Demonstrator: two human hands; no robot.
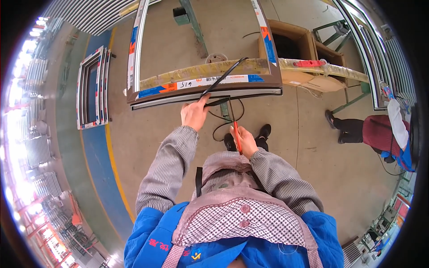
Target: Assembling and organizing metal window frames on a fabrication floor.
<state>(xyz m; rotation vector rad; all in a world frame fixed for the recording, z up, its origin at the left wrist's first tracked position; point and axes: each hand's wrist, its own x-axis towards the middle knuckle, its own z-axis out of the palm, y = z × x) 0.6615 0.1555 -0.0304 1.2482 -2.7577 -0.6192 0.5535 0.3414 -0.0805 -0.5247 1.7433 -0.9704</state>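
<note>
In front of me a brown window or door frame (pixel 134 96) with printed protective film lies across a support. My left hand (pixel 194 114) is at its near edge, fingers closed on a black rubber strip (pixel 223 77). The strip's upper end reaches over the frame, and more of it hangs in loops below the edge. My right hand (pixel 245 141) is wrapped round a red-handled tool (pixel 237 134) with a slim dark blade or shaft. The tool points up toward the strip near the frame's edge; its exact kind is hard to make out.
A film-wrapped support beam (pixel 178 73) runs under the frame, with a red object (pixel 309 63) on it. Cardboard boxes (pixel 290 33) stand behind. Stacked frames (pixel 94 87) are at the left. Another person (pixel 380 131) works at the right beside long profiles (pixel 368 49).
</note>
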